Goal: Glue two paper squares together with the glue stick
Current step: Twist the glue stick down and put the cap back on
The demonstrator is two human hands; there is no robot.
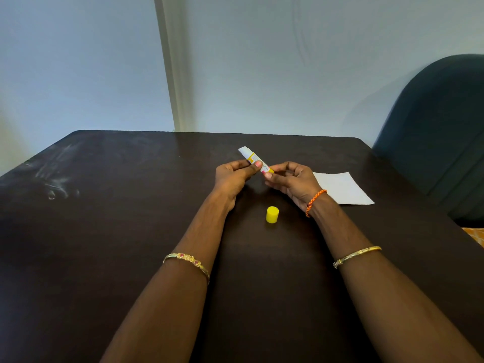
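Both my hands hold an uncapped glue stick (252, 157) above the middle of the dark table (104, 231). Its white glue end points up and away to the left. My left hand (234, 175) grips the yellow-and-white barrel between thumb and fingers. My right hand (289, 179) pinches the lower yellow end with its fingertips. The yellow cap (272, 214) stands on the table below the hands, between my wrists. White paper (343, 188) lies flat on the table to the right, partly hidden by my right hand; I cannot tell whether it is one sheet or two.
A dark blue-green chair back (434, 137) rises at the table's right edge. A pale wall with a vertical trim strip (170, 74) stands behind the far edge. Whitish smudges (57, 179) mark the table's left side.
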